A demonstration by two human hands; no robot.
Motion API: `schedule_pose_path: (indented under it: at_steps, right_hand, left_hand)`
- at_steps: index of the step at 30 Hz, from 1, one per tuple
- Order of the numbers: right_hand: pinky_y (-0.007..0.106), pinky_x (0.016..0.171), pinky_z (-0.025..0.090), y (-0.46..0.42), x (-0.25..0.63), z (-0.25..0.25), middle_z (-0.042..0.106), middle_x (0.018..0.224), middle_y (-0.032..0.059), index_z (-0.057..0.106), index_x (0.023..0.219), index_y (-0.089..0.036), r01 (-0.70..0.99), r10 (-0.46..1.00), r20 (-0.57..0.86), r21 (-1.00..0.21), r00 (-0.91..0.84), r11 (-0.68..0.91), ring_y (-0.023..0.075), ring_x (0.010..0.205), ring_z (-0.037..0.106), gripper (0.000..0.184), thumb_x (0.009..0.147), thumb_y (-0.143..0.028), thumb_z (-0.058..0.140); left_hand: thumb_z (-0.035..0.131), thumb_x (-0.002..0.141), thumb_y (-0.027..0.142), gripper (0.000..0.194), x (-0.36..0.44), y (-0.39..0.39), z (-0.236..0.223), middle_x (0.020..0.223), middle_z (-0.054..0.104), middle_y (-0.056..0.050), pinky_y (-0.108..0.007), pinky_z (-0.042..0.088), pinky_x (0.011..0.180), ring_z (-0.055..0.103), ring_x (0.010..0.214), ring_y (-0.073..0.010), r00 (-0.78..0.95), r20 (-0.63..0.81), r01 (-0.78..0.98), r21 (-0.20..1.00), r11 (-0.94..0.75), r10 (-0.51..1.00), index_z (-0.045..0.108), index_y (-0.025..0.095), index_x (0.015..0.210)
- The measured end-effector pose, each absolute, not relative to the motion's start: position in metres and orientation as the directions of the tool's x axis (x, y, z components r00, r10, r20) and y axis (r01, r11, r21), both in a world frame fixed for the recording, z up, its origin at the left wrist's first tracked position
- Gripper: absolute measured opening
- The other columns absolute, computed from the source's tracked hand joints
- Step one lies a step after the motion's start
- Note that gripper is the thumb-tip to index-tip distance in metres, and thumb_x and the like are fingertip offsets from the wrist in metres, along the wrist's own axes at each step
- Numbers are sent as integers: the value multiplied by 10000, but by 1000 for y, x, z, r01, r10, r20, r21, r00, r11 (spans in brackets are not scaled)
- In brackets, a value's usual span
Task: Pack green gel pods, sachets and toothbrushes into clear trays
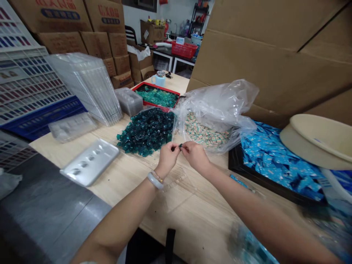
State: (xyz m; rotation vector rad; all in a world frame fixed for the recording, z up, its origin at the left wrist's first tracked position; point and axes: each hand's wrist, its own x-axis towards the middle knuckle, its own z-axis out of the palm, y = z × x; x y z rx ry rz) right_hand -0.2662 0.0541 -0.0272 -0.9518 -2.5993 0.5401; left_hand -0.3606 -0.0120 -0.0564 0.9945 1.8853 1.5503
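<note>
My left hand (pixel 167 158), with a pale bangle at the wrist, and my right hand (pixel 197 157) meet over the middle of the table. Both are closed, their fingertips pinching a small dark green piece (pixel 180 145) between them. Most of that piece is covered by the fingers. Just beyond my left hand lies a heap of glossy dark teal pieces (pixel 148 130). A clear plastic bag (pixel 220 97) beyond my right hand holds many small beige-and-green packets (pixel 205 134). Below the hands, a clear plastic tray (pixel 176 179) rests on the wood, hard to make out.
At left stand a tall stack of clear trays (pixel 85 88) and a silvery moulded tray (pixel 90 161). Behind the heap is a red-rimmed tray (pixel 143 86) of lighter green pieces. Blue packets (pixel 275 161) fill a black tray (pixel 255 183) at right, beside cream basins (pixel 324 137).
</note>
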Motion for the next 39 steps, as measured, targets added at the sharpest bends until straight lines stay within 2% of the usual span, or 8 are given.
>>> schedule_pose_path:
  at_steps: [4, 8, 12, 17, 22, 29, 33, 39]
  right_hand:
    - [237, 545, 402, 58, -284, -27, 558, 541, 2, 546, 555, -161, 557, 813, 78, -691, -577, 462, 116, 523, 515, 103, 636, -105, 518]
    - [250, 548, 446, 59, -293, -27, 528, 480, -21, 494, 517, -162, 343, 832, -203, -939, -516, -17, 116, 502, 543, 95, 572, -101, 542]
    - [259, 570, 478, 59, -295, -29, 550, 491, -15, 502, 536, -154, 199, 730, -376, -926, -570, -322, 120, 529, 571, 77, 549, -124, 573]
    - [214, 523, 443, 60, -297, -31, 515, 465, -39, 508, 518, -145, 267, 794, -290, -949, -534, -166, 76, 471, 505, 93, 548, -115, 590]
    - [227, 549, 445, 55, -287, -24, 528, 534, -48, 534, 651, -160, 179, 744, -227, -973, -628, -145, 74, 503, 506, 108, 594, -221, 603]
    - [244, 542, 428, 40, -246, -28, 568, 644, -17, 550, 820, -169, 158, 641, -76, -985, -764, 71, 90, 548, 508, 206, 652, -277, 601]
    - [250, 545, 422, 32, -227, -38, 571, 690, 6, 553, 891, -168, 213, 684, 24, -942, -729, 260, 106, 583, 518, 218, 704, -282, 558]
    - [218, 452, 380, 37, -219, -50, 508, 545, -31, 524, 809, -150, 359, 696, -69, -890, -715, 281, 86, 446, 468, 161, 742, -291, 486]
  left_hand:
    - [497, 701, 151, 98, -373, -14, -52, 672, 614, -11, -213, 399, 613, 531, 633, -111, -592, 143, 328, 942, 75, 793, 593, 135, 697]
    - [498, 695, 158, 105, -392, -17, -55, 676, 612, -8, -209, 396, 599, 533, 627, -113, -552, 162, 402, 911, 91, 818, 601, 136, 708]
    - [494, 689, 146, 130, -405, -19, -54, 673, 615, -17, -215, 406, 609, 541, 634, -122, -509, 142, 448, 886, 120, 849, 617, 134, 730]
    - [501, 706, 162, 243, -410, -16, -48, 832, 642, -55, -221, 415, 686, 564, 745, -133, -336, 82, 329, 944, 36, 938, 612, 108, 916]
    - [526, 660, 152, 83, -404, -13, -44, 609, 577, 3, -181, 350, 517, 474, 534, -74, -318, 5, 165, 985, 50, 948, 595, 109, 673]
    - [561, 621, 335, 242, -371, -30, -51, 475, 418, 59, -176, 142, 376, 251, 365, -17, -152, -236, -369, 914, 166, 960, 431, 143, 552]
    - [484, 674, 353, 256, -349, -38, -66, 454, 378, 64, -190, 157, 383, 246, 368, -30, -134, -246, -313, 929, 194, 960, 415, 152, 531]
    - [405, 756, 307, 282, -367, -33, -72, 461, 367, 52, -202, 291, 466, 354, 445, -73, -221, -108, 121, 983, 137, 969, 452, 153, 525]
